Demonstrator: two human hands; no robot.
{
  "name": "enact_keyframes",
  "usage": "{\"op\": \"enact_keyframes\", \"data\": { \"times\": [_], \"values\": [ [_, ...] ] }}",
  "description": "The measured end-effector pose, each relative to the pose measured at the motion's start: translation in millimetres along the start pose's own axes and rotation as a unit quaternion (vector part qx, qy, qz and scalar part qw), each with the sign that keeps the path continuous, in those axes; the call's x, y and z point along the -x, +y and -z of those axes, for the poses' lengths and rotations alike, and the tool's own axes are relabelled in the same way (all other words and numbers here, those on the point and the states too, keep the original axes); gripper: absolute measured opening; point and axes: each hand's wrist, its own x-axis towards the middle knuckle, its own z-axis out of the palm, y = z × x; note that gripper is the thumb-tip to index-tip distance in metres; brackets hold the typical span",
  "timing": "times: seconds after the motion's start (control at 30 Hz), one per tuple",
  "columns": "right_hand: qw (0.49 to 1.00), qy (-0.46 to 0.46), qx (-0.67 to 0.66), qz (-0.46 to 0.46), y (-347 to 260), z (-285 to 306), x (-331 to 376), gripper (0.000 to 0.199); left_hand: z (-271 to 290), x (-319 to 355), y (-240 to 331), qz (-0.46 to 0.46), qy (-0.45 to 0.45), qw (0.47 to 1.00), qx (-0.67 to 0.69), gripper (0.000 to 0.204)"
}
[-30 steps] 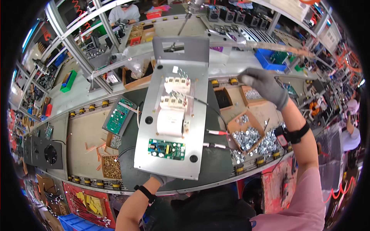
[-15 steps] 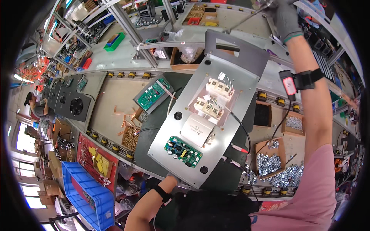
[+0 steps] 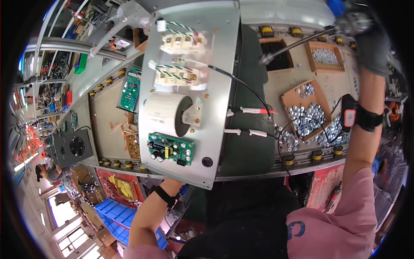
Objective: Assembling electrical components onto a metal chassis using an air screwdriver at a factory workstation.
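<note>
A silvery metal chassis plate stands tilted in the middle, bearing two white terminal modules, a large white cylindrical capacitor and a green circuit board. At its near edge is my left hand, mostly hidden by the plate, so its fingers do not show. My right hand, in a grey glove, is closed around a power screwdriver. Its long bit points left, over the bench and apart from the plate. Red-and-white and black cable ends stick out from the plate's right side.
To the right, a cardboard box of washers and nuts has loose ones spilled around it. Behind stand a tray of black screws and one of silver hardware. A second board lies left. Rollers line the bench edge; a blue crate stands below.
My right hand has brought the screwdriver nearer from the far side. The plate looks turned more upright in view and nearer, while the whole view has also swung. My left hand stays at its near edge.
</note>
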Motion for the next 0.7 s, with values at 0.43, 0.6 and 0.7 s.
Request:
{"op": "enact_keyframes", "data": {
  "times": [0.43, 0.6, 0.7],
  "values": [
    [0.911, 0.122, -0.153, -0.362, 222.1, 10.2, 151.0, 0.018, -1.8, 70.9, -46.5, 0.026, -0.114, 0.992, -0.048, 0.039],
    [0.889, 0.102, -0.176, -0.410, 239.5, -10.9, 169.2, 0.018, -5.5, 84.9, -57.0, 0.035, -0.113, 0.991, -0.057, 0.039],
    [0.891, 0.087, -0.180, -0.409, 255.6, -10.9, 163.7, 0.019, -14.8, 79.5, -64.8, 0.036, -0.107, 0.992, -0.060, 0.039]
  ]
}}
